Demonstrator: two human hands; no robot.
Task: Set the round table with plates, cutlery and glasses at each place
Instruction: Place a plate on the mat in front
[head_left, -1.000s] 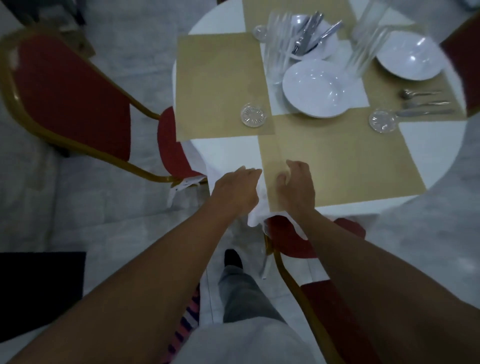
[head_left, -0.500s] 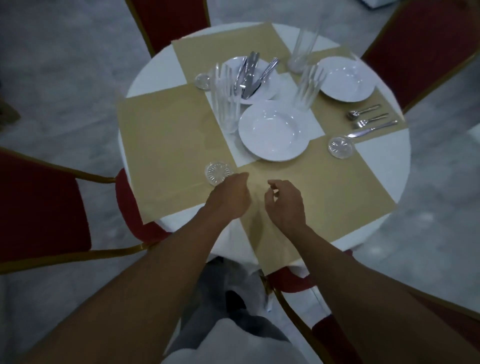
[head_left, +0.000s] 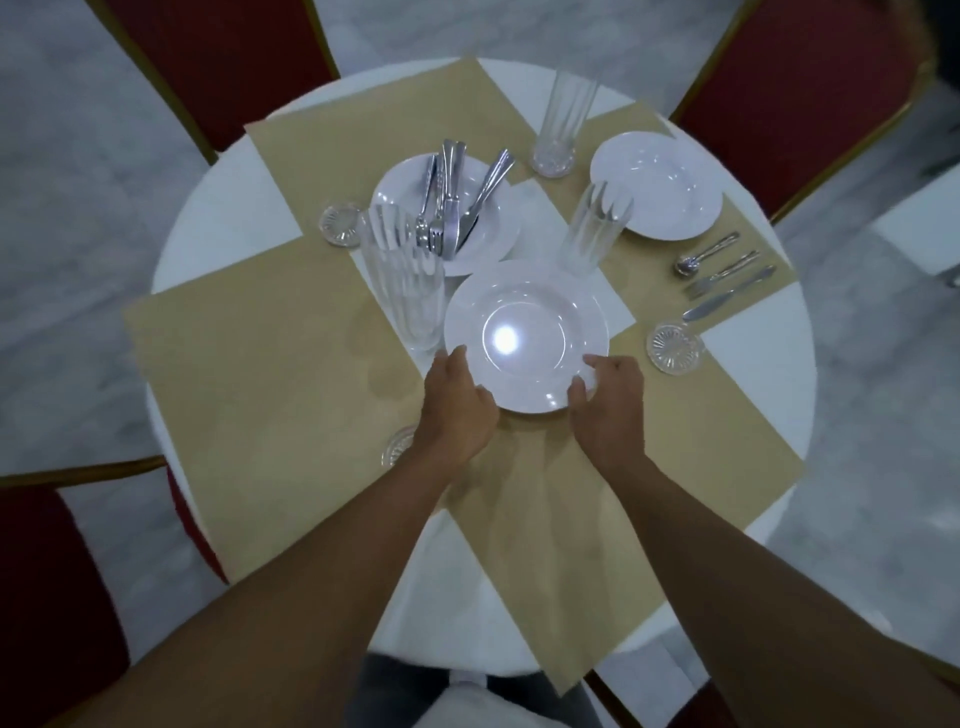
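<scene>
Both hands grip the near rim of a white plate (head_left: 525, 335) at the middle of the round table (head_left: 208, 208): the left hand (head_left: 457, 410) clasps the rim at its lower left, thumb over the top edge, and the right hand (head_left: 608, 402) clasps it at the lower right, fingers curled round the edge. Whether the plate is lifted or resting I cannot tell. It lies over the inner corners of tan mats (head_left: 270, 364) and a white napkin (head_left: 613, 306). Just left of it stands a tall ribbed glass (head_left: 402, 275), and a second glass (head_left: 595, 228) stands just behind its far right rim. A third glass (head_left: 563, 124) stands farther back. Behind the held plate a second plate (head_left: 488, 228) carries a heap of cutlery (head_left: 452, 202). At the far right place a third plate (head_left: 655, 184) sits on its mat, with a spoon (head_left: 704, 255), fork (head_left: 724, 271) and knife (head_left: 727, 293) laid side by side near it, and a glass coaster (head_left: 674, 346) just beside the knife tip. Another coaster (head_left: 340, 224) lies left of the cutlery plate, and one (head_left: 397, 447) is partly hidden under the left wrist. Red chairs (head_left: 795, 88) ring the table
</scene>
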